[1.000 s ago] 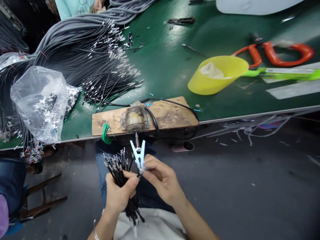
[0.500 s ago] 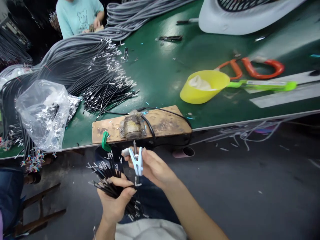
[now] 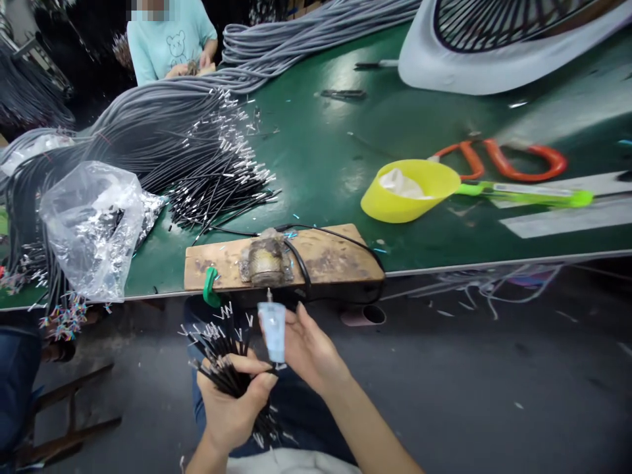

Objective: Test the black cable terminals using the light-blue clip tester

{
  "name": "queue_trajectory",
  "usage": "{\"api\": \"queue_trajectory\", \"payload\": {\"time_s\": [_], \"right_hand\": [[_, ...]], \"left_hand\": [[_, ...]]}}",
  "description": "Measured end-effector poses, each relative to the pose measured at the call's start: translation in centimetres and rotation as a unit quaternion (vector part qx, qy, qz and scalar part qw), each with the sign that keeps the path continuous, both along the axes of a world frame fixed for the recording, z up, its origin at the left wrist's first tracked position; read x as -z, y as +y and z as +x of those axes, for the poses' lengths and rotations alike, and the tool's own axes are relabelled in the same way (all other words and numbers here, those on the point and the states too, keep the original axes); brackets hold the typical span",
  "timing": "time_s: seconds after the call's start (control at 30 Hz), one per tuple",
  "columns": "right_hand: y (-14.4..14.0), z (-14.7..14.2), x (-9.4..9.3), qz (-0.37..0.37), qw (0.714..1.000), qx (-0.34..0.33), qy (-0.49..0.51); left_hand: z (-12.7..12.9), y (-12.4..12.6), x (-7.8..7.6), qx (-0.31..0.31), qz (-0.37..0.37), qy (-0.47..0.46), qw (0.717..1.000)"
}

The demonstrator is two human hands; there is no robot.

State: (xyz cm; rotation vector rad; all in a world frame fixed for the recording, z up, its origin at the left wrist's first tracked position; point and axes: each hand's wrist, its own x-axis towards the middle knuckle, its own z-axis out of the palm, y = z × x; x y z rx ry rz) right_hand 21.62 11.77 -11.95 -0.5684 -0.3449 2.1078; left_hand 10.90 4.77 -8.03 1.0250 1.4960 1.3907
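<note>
My left hand [image 3: 231, 407] is closed around a bunch of black cables [image 3: 217, 374] with pale stripped ends fanning upward. Its thumb and index finger pinch one cable whose end lies at the lower tip of a light blue clothespin [image 3: 274, 332]. The clothespin hangs on the thin shaft of a small motor [image 3: 266, 261] and shows its broad side. My right hand [image 3: 316, 352] is just right of and partly behind the clothespin, fingers stretched out and apart; some fingertips are hidden by it. The motor sits on a wooden board [image 3: 336, 253] at the table edge.
On the green table [image 3: 316, 158] lie a cable pile [image 3: 222, 178], a plastic bag [image 3: 89, 224], a yellow scoop [image 3: 415, 197], orange-handled scissors [image 3: 528, 172] and a fan [image 3: 459, 72]. A green clamp [image 3: 210, 288] grips the board. Another person [image 3: 172, 43] sits across the table.
The clothespin has turned from its V-shaped side to its broad side. My right hand's fingers have opened away from it. The left hand still grips the cables; the view has shifted slightly.
</note>
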Motion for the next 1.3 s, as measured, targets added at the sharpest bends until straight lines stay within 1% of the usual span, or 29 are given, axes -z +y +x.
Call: {"api": "queue_trajectory", "payload": {"time_s": [0.07,0.1,0.13,0.17,0.2,0.27,0.3,0.33,0.37,0.4,0.43,0.5,0.57,0.63,0.7,0.73,0.77,0.83,0.87,0.9,0.93,0.97,1.0,1.03,1.1,1.13,1.17,1.27,1.3], "right_hand": [[-0.7,0.7,0.8,0.023,0.997,0.047,-0.055],[-1.2,1.1,1.0,0.044,0.991,0.079,-0.099],[-1.8,1.5,0.9,0.074,0.979,0.115,-0.152],[-2.4,1.8,0.7,0.114,0.960,0.149,-0.208],[-3.0,2.1,0.3,0.165,0.933,0.181,-0.265],[-4.0,2.3,-0.9,0.295,0.855,0.220,-0.365],[-4.4,2.3,-1.5,0.364,0.811,0.216,-0.404],[-4.6,2.2,-2.1,0.418,0.773,0.198,-0.434],[-4.6,2.0,-2.6,0.458,0.747,0.174,-0.450],[-4.6,1.9,-2.9,0.480,0.734,0.152,-0.455],[-4.5,1.8,-3.0,0.486,0.736,0.138,-0.450],[-4.3,1.6,-2.8,0.473,0.757,0.137,-0.429],[-4.4,1.3,-2.3,0.441,0.777,0.163,-0.419],[-4.7,0.9,-1.6,0.396,0.795,0.201,-0.413],[-5.1,0.4,-0.9,0.339,0.828,0.224,-0.387],[-5.2,0.1,-0.6,0.309,0.853,0.220,-0.360],[-5.3,-0.2,-0.3,0.278,0.883,0.198,-0.323],[-5.3,-0.5,0.2,0.215,0.939,0.122,-0.238],[-5.2,-0.5,0.4,0.188,0.957,0.086,-0.203],[-5.0,-0.3,0.6,0.167,0.968,0.061,-0.180],[-4.9,-0.1,0.7,0.155,0.972,0.051,-0.170],[-4.7,0.2,0.6,0.160,0.970,0.052,-0.173],[-4.5,0.6,0.5,0.183,0.963,0.060,-0.187],[-4.2,0.9,0.3,0.220,0.950,0.066,-0.210],[-3.8,1.5,-0.2,0.302,0.915,0.070,-0.258],[-3.6,1.7,-0.4,0.332,0.899,0.070,-0.277],[-3.5,1.7,-0.5,0.344,0.891,0.072,-0.288],[-3.8,1.0,-0.6,0.312,0.901,0.096,-0.287],[-4.1,0.7,-0.5,0.303,0.899,0.114,-0.296]], "left_hand": [[-0.1,-0.4,0.1,0.008,-0.018,-0.001,1.000],[-0.2,-0.6,0.2,0.013,-0.031,-0.004,0.999],[-0.2,-0.7,0.3,0.020,-0.048,-0.008,0.999],[-0.2,-0.9,0.4,0.029,-0.066,-0.013,0.997],[-0.2,-1.0,0.5,0.040,-0.084,-0.017,0.995],[-0.2,-1.2,0.6,0.063,-0.115,-0.018,0.991],[-0.2,-1.2,0.6,0.075,-0.123,-0.015,0.989],[-0.1,-1.2,0.6,0.086,-0.128,-0.011,0.988],[-0.1,-1.2,0.5,0.095,-0.130,-0.007,0.987],[-0.1,-1.2,0.5,0.100,-0.132,-0.004,0.986],[0.0,-1.3,0.4,0.097,-0.133,-0.002,0.986],[0.0,-1.5,0.6,0.073,-0.141,-0.003,0.987],[0.0,-1.8,0.9,0.039,-0.150,-0.013,0.988],[0.1,-2.0,1.3,0.025,-0.158,-0.035,0.986],[0.2,-2.1,1.7,0.035,-0.167,-0.067,0.983],[0.3,-2.1,1.8,0.043,-0.171,-0.084,0.981],[0.4,-2.1,1.9,0.052,-0.174,-0.100,0.978],[0.4,-2.0,2.0,0.068,-0.178,-0.126,0.974],[0.4,-2.0,2.0,0.074,-0.180,-0.135,0.972],[0.3,-1.9,1.9,0.080,-0.183,-0.141,0.970],[0.3,-1.9,1.8,0.085,-0.185,-0.146,0.968],[0.2,-1.8,1.7,0.090,-0.188,-0.150,0.966],[0.2,-1.7,1.6,0.094,-0.192,-0.154,0.965],[0.1,-1.7,1.5,0.098,-0.196,-0.157,0.963],[0.0,-1.6,1.3,0.104,-0.203,-0.162,0.960],[0.0,-1.6,1.2,0.106,-0.205,-0.163,0.959],[0.1,-1.5,1.1,0.106,-0.205,-0.162,0.959],[0.4,-1.5,1.1,0.101,-0.195,-0.151,0.964],[0.5,-1.5,1.2,0.096,-0.191,-0.148,0.966]]}}
